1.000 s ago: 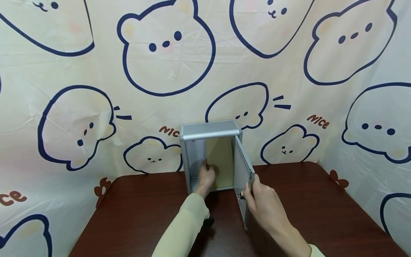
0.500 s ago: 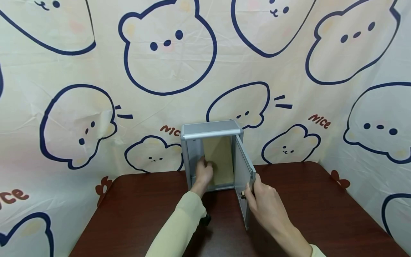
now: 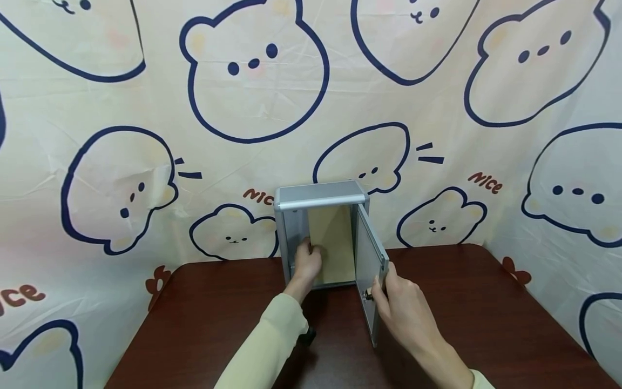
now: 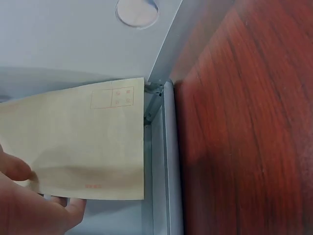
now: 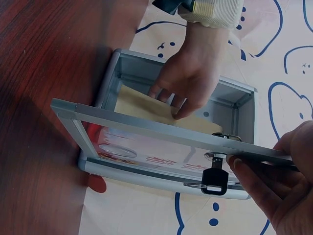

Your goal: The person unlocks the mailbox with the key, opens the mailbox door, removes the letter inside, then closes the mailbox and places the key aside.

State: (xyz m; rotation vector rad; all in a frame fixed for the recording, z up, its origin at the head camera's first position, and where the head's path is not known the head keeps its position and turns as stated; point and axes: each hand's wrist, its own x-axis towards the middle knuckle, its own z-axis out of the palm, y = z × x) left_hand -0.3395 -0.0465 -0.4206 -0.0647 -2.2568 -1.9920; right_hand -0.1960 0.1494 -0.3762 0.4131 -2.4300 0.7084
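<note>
A grey metal box (image 3: 320,194) stands upright on the table, its hinged door (image 3: 370,265) swung out on the right. Inside it is a tan paper envelope (image 3: 335,243), printed with small red marks that show in the left wrist view. My left hand (image 3: 307,265) reaches into the box and pinches the envelope's near edge between thumb and fingers (image 4: 73,210). With my right hand (image 3: 408,310) I grip the door's free edge near its lock. A black-headed key (image 5: 215,181) sits in that lock, seen in the right wrist view. Part of the envelope is hidden by my left hand.
Around the box spreads a dark reddish-brown wooden table (image 3: 214,319). Close behind it hangs a cream curtain (image 3: 257,113) with bear drawings. A round hole (image 4: 137,12) pierces one panel of the box.
My left hand has shifted slightly to the left inside the box, and the envelope's left edge has moved with it. The right hand and the door stay nearly still.
</note>
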